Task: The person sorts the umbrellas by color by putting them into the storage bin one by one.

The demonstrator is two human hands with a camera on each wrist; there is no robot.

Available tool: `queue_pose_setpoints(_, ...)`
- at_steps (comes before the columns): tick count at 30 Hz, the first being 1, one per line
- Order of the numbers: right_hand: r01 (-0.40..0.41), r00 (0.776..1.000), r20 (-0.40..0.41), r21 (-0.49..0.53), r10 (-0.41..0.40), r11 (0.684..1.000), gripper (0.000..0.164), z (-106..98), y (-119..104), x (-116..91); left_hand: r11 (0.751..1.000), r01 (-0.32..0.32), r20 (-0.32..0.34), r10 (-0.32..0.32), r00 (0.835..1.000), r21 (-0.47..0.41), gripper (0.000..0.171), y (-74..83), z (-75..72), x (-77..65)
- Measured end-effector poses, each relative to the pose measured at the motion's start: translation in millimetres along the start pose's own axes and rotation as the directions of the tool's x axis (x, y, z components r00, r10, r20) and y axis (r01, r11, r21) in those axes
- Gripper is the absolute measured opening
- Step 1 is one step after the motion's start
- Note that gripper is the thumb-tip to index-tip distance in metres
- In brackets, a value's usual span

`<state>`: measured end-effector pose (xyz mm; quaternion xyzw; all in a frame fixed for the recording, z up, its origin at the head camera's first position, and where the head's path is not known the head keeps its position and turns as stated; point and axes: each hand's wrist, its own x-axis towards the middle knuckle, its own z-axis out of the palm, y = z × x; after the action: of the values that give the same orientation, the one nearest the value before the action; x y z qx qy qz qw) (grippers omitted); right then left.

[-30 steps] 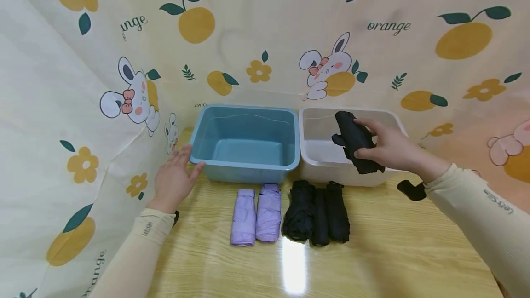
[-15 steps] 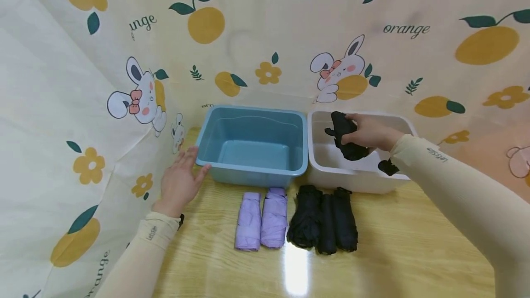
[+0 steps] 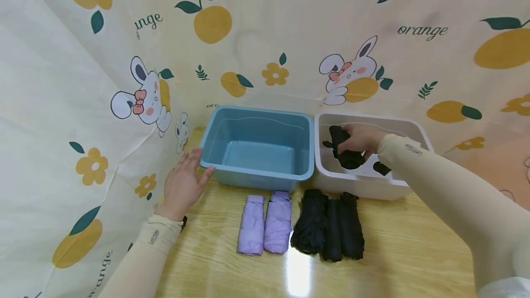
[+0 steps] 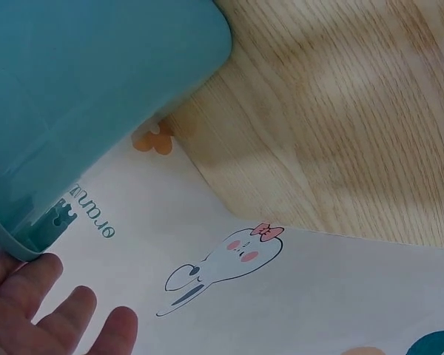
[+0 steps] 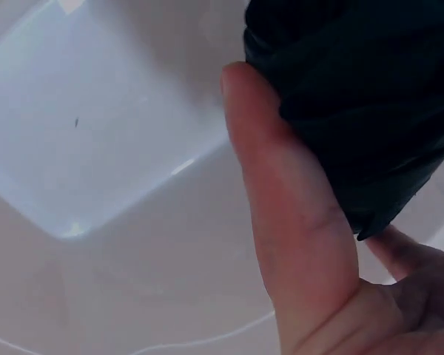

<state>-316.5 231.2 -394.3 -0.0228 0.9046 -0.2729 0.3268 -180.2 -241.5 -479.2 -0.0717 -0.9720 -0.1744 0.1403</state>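
Observation:
My right hand (image 3: 361, 140) reaches inside the white bin (image 3: 418, 169) and holds a black garbage bag roll (image 3: 349, 159) above its floor. In the right wrist view, the thumb (image 5: 285, 200) presses along one side of the dark crinkled film; the other fingers are mostly hidden. My left hand (image 3: 182, 183) lies at the near left corner of the blue bin (image 3: 256, 173), fingers extended and touching its rim. Fronting the bins are two purple rolls (image 3: 251, 226) and three black rolls (image 3: 331, 231), side by side on the table.
Both bins stand side by side against a patterned cloth backdrop (image 3: 248, 36). The backdrop's left side closes in beside the left arm. Wood-grain table (image 3: 397, 252) extends at the front right. A small dark piece (image 3: 381, 168) shows below the right wrist.
My right hand has carried the black roll from above the white bin's front rim down into the bin. The left hand stays at the blue bin's corner. The head view has shifted slightly.

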Motion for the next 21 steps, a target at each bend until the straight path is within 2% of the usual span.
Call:
queue_pose_setpoints(5,-0.004,1.000,0.020,-0.047,0.004,0.999,0.087,6,1,11,1.000,-0.013,-0.010,0.013,1.000,0.004,0.068,-2.5,1.4,0.7)
queue_pose_setpoints(14,-0.024,0.996,0.080,-0.052,0.028,0.998,0.090,11,1,33,1.000,-0.005,0.003,0.005,1.000,0.027,0.070,-3.4,-0.9,3.8)
queue_pose_setpoints(21,-0.032,0.996,0.086,-0.080,0.039,0.996,0.087,15,3,47,1.000,-0.006,0.012,0.005,1.000,0.020,0.070,-4.0,2.3,1.6)
